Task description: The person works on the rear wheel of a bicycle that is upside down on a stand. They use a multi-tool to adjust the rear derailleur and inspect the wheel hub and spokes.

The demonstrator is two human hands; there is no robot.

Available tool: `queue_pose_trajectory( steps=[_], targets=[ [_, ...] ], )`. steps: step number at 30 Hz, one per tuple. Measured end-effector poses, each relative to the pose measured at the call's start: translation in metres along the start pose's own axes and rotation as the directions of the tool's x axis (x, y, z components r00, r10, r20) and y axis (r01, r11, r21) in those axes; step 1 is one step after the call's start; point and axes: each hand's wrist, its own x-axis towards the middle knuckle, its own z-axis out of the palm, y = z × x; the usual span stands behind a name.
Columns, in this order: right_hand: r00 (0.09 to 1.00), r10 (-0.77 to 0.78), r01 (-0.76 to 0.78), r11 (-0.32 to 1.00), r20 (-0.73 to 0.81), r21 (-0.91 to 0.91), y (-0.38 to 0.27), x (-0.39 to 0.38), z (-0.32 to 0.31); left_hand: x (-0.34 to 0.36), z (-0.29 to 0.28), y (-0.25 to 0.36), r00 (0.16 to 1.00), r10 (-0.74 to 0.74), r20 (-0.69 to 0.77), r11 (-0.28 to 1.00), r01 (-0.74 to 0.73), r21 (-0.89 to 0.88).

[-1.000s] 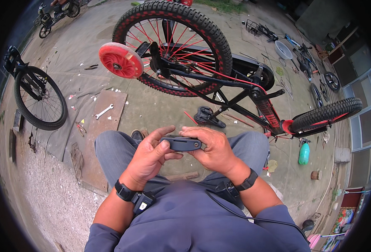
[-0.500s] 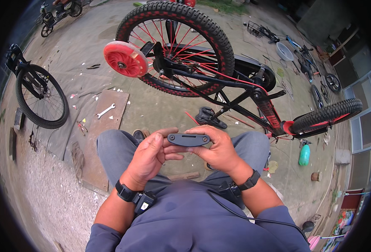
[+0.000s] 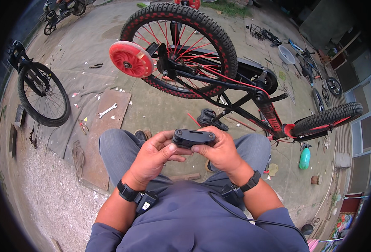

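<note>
Between my two hands, above my lap, is a dark folding multi-tool [image 3: 193,137] with rounded ends and a bolt at each end. My left hand [image 3: 157,154] grips its left end, thumb against the near side and fingers underneath. At the other end, my right hand [image 3: 221,150] pinches it with the thumb in front and fingers behind. Its tools look folded in. Beyond my hands, a black and red children's bicycle [image 3: 231,88] rests upside down, its saddle [image 3: 212,119] on the ground and a red training wheel [image 3: 131,59] facing me.
An open-end wrench [image 3: 108,110] lies on a brown board [image 3: 114,98] at the left, with pliers [image 3: 83,127] beside it. Farther left stands another bicycle wheel [image 3: 44,94]. On the right are a green bottle [image 3: 304,158], a white basin [image 3: 286,55] and a blue bicycle [image 3: 305,56].
The multi-tool has tipped in my hands, showing more of its near side, and shifted slightly right. My left thumb has come down onto it.
</note>
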Motion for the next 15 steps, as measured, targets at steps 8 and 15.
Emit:
queue_pose_trajectory(
  steps=[8, 15],
  targets=[
    [0.983, 0.182, -0.183, 0.943, 0.028, 0.279, 0.0009, 0.0031, 0.0066, 0.0015, 0.0002, -0.0024, 0.994, 0.054, -0.091, 0.990, -0.042, 0.138],
    [0.970, 0.236, -0.242, 0.933, 0.055, 0.266, 0.0041, 0.0019, 0.0034, 0.0019, 0.0006, -0.0030, 0.992, 0.056, -0.112, 0.980, -0.034, 0.195]
  ],
)
